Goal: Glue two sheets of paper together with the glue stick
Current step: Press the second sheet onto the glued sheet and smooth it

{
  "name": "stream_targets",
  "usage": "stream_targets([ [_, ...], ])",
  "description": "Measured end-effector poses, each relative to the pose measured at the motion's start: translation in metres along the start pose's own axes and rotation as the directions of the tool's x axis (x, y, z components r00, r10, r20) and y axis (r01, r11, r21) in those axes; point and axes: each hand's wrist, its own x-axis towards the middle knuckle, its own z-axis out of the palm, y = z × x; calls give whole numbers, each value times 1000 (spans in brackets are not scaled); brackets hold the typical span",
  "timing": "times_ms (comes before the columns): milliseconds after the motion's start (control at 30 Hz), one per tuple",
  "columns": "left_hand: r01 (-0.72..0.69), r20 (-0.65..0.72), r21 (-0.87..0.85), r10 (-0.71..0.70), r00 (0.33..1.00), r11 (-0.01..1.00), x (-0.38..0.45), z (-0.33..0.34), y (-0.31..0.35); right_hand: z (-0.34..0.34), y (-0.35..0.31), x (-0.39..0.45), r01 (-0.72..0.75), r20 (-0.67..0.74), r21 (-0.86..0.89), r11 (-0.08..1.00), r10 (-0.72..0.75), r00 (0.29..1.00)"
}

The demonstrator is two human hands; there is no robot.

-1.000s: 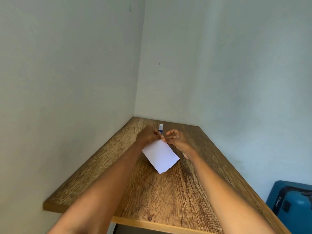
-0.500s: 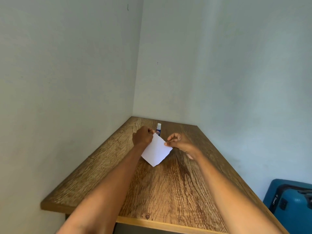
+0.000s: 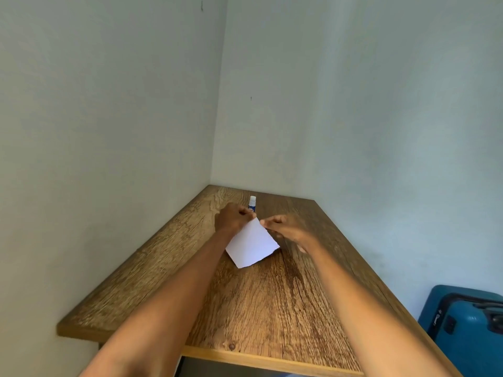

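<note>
A white piece of paper [image 3: 251, 244] lies tilted over the middle of the wooden table [image 3: 272, 308], its far corner raised. My left hand [image 3: 231, 217] pinches that far corner. My right hand [image 3: 283, 225] pinches the paper's right edge close beside it. I cannot tell whether the paper is one sheet or two stacked. A small glue stick [image 3: 252, 204], blue body with a white cap, stands upright just behind my left hand, partly hidden by the fingers.
The table fits into a corner, with pale walls at its left and far sides. A teal suitcase [image 3: 468, 333] stands on the floor off the table's right edge. The near edge of the table runs across the bottom.
The paper has shifted and turned between my hands: my right hand moved back close to the left at the far corner, after being apart half a second ago. The glue stick has not moved.
</note>
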Motion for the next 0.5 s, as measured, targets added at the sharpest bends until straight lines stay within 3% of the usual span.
stream_targets([
  [133, 28, 24, -139, -25, 999, 990, 1, 3, 5, 5, -1, 5, -7, -61, 30, 1000, 9, 998],
  [233, 17, 61, -135, -9, 998, 991, 0, 1, 1, 3, 3, 4, -14, -137, 60, 998, 22, 990],
  [400, 20, 123, -167, 0, 992, 986, 1, -9, -14, -10, 6, -2, -25, -280, 212, 977, 86, 956],
  [500, 27, 81, -241, -8, 997, 970, -1, -12, -19, -17, 10, -6, 3, -331, 316, 949, 108, 937],
])
